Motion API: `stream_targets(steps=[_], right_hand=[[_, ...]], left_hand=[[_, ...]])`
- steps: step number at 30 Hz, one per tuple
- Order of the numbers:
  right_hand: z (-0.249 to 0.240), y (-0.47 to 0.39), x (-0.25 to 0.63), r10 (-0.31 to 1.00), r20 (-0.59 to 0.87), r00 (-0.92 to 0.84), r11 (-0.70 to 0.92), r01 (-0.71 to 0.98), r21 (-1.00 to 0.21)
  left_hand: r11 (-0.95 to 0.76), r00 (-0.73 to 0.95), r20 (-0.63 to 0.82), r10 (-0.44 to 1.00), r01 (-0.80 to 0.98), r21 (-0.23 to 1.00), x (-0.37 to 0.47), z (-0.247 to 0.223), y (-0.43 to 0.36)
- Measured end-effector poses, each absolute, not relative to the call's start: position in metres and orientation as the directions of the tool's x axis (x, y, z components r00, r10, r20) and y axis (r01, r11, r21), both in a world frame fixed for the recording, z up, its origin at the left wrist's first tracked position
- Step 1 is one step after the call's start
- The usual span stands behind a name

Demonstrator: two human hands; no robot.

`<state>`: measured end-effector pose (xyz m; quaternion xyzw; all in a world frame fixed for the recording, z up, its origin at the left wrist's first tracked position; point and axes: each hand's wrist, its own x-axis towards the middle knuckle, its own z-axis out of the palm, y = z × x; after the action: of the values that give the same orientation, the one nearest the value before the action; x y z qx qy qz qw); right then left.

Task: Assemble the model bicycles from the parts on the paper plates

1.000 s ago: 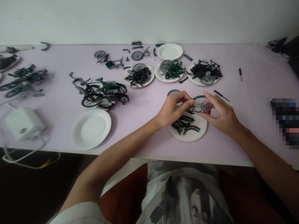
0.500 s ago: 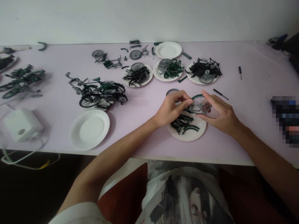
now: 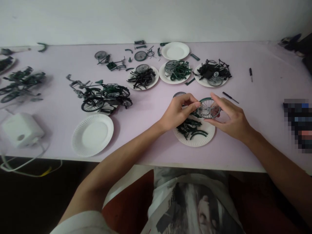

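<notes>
Between my two hands is a small spoked model-bicycle wheel [image 3: 208,108], grey with a strip of green on its upper rim. My left hand [image 3: 179,111] pinches the wheel's left edge between thumb and fingertips. Around its right side curve the thumb and fingers of my right hand [image 3: 230,118]. Both hands hold it above a white paper plate [image 3: 210,136]. On that plate lie dark green bicycle parts [image 3: 188,128], a curved mudguard piece [image 3: 198,133] and another wheel [image 3: 179,94], partly hidden behind my left hand.
Paper plates of black parts [image 3: 143,78], green parts [image 3: 179,71] and more black parts [image 3: 214,72] stand farther back. Assembled model bicycles [image 3: 104,94] are at left, behind a bare plate [image 3: 92,135]. Two screwdrivers [image 3: 230,97] lie at right. A white box [image 3: 23,130] with cables sits front left.
Both hands keep their hold on the wheel, which has shifted very slightly. The whole view has moved a little; nothing was let go or picked up.
</notes>
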<state>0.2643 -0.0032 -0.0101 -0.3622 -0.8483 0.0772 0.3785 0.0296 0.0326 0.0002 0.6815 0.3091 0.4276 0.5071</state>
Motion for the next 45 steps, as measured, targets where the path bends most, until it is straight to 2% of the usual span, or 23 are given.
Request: stream_targets(steps=[8, 13, 27, 40, 45], right_hand=[[-0.012, -0.005, 0.265, 0.678, 0.587, -0.442, 0.717, 0.571, -0.399], [-0.015, -0.006, 0.266, 0.714, 0.572, -0.403, 0.682, 0.585, -0.439], [-0.011, -0.006, 0.263, 0.67, 0.586, -0.456, 0.728, 0.559, -0.397], [-0.014, -0.008, 0.262, 0.708, 0.568, -0.419, 0.699, 0.527, -0.483], [-0.015, -0.009, 0.26, 0.697, 0.588, -0.411, 0.711, 0.502, -0.493]], left_hand=[[-0.321, 0.466, 0.281, 0.839, 0.008, 0.947, 0.029, 0.0, 0.033], [-0.347, 0.475, 0.295, 0.829, 0.023, 0.938, 0.028, 0.002, 0.032], [-0.349, 0.462, 0.306, 0.832, 0.008, 0.937, 0.028, 0.002, 0.031], [-0.335, 0.506, 0.208, 0.837, 0.172, 0.927, 0.027, 0.011, 0.025], [-0.388, 0.496, 0.242, 0.834, 0.215, 0.896, 0.026, 0.012, 0.023]])
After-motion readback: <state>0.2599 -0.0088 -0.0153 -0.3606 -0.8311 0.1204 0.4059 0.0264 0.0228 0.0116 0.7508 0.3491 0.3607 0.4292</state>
